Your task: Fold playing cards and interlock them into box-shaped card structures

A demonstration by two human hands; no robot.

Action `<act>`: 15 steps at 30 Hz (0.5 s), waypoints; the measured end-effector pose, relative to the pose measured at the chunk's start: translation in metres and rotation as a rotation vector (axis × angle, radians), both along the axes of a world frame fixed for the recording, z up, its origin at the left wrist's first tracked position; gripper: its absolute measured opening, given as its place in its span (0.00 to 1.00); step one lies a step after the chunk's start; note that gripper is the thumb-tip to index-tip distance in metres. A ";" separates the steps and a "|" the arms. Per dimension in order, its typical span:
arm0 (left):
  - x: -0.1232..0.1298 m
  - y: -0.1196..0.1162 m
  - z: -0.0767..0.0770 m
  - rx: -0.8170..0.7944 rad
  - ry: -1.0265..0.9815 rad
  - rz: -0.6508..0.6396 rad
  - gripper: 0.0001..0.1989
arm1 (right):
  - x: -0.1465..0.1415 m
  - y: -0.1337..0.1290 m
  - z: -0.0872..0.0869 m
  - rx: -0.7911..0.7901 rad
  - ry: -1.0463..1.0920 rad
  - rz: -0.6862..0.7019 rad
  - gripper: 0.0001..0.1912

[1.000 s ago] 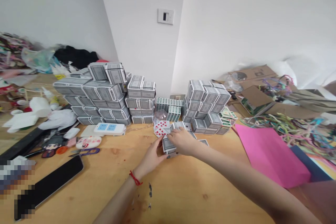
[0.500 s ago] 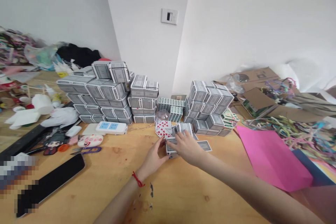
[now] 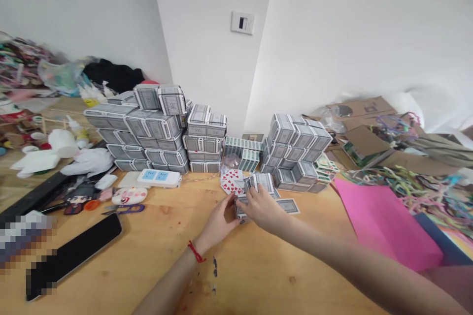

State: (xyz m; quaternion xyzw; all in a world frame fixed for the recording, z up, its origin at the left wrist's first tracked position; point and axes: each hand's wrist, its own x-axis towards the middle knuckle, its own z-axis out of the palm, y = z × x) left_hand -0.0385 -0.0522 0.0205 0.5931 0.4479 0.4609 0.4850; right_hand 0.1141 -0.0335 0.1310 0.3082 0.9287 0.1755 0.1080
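Near the table's middle, my left hand [image 3: 219, 221] grips the left end of a small block of grey-backed playing cards [image 3: 242, 213], thumb in front and fingers behind. My right hand [image 3: 263, 209] lies over the same block from the right, its fingers bent down on the top and covering much of it. Right behind are loose grey-backed cards [image 3: 261, 181] and some face-up red heart cards [image 3: 232, 182]. A single card [image 3: 288, 205] lies flat, partly behind my right hand. A red string bracelet [image 3: 195, 252] circles my left wrist.
Tall stacks of card blocks stand at left [image 3: 151, 125] and right [image 3: 295, 142]. A power strip [image 3: 159, 177], purple snips [image 3: 129, 208] and a black phone-like slab [image 3: 77, 256] lie left. Pink paper [image 3: 388, 226] and cardboard [image 3: 364, 145] are right.
The whole view has shifted slightly, with things appearing a little farther right. Both hands stay on the block of cards, with hardly any change in their grip.
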 end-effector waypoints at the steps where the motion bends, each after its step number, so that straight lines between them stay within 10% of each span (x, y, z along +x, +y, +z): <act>1: 0.000 0.000 0.000 -0.003 0.002 -0.005 0.35 | -0.001 0.000 0.001 -0.004 -0.005 0.004 0.14; 15: 0.000 0.000 -0.008 0.002 -0.010 -0.018 0.36 | 0.000 0.009 0.008 -0.164 -0.027 0.066 0.13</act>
